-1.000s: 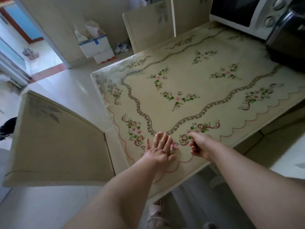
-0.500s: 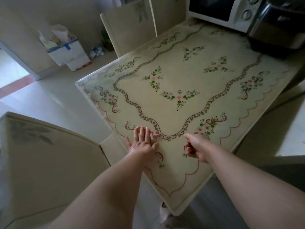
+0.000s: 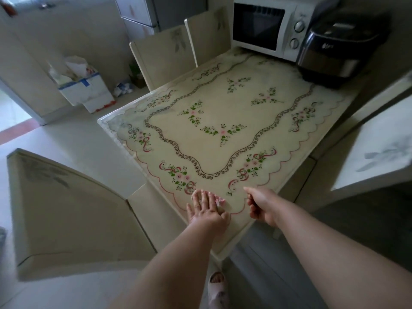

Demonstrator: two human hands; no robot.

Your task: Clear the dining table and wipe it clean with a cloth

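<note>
The dining table (image 3: 223, 112) carries a cream floral tablecloth. My left hand (image 3: 206, 210) lies flat, fingers straight, near the table's front corner. It presses down on a small white and pink cloth (image 3: 220, 201), which peeks out by the fingertips while the rest is hidden under my palm. My right hand (image 3: 259, 204) hovers just to the right over the front edge. Its fingers are loosely curled and I see nothing in it.
A white microwave (image 3: 267, 27) and a dark cooker (image 3: 334, 54) stand at the table's far right end. Cream chairs stand at the near left (image 3: 66, 215), the far side (image 3: 165, 54) and the right (image 3: 379, 148). A white box (image 3: 87, 90) sits on the floor.
My left hand has slid the cloth back toward the table's front edge. My right hand has stayed beside it. My view has pulled back and risen, showing more of the far end.
</note>
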